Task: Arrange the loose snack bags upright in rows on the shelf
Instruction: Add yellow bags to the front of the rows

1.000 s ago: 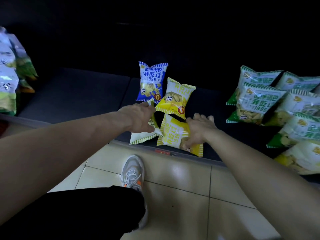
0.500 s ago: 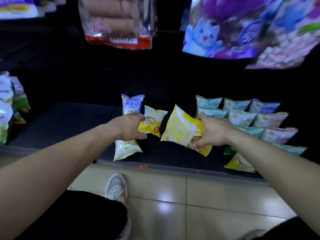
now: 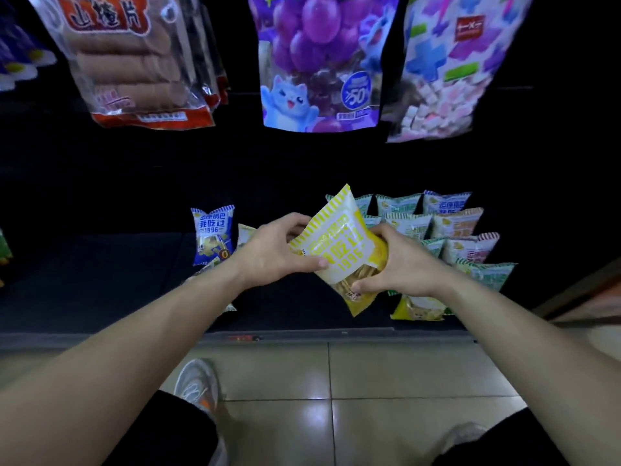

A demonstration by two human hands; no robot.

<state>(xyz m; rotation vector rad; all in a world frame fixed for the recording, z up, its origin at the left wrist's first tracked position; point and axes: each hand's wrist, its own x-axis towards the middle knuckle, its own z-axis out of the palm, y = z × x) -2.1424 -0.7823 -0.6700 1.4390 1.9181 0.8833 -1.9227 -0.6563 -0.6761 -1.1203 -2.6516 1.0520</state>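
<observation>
A yellow-and-white snack bag (image 3: pixel 339 245) is held up above the dark bottom shelf (image 3: pixel 100 280), tilted. My left hand (image 3: pixel 279 250) grips its left edge and my right hand (image 3: pixel 400 264) grips its lower right part. A blue bag (image 3: pixel 212 234) stands upright at the shelf's middle, with a yellow bag (image 3: pixel 244 234) half hidden behind my left wrist. Rows of green, blue and red-trimmed bags (image 3: pixel 450 230) stand at the right. A yellow bag (image 3: pixel 416 307) lies flat in front of them.
Large hanging packs fill the top: a red-trimmed wafer pack (image 3: pixel 134 62), a purple grape pack (image 3: pixel 319 62) and a pastel candy pack (image 3: pixel 447 68). Tiled floor (image 3: pixel 386 381) lies below the shelf edge, with my shoes (image 3: pixel 198 385) on it. The shelf's left half is bare.
My left hand left the bag on the shelf and took hold of the yellow bag that my right hand lifted. The view tilted upward, showing more of the hanging packs.
</observation>
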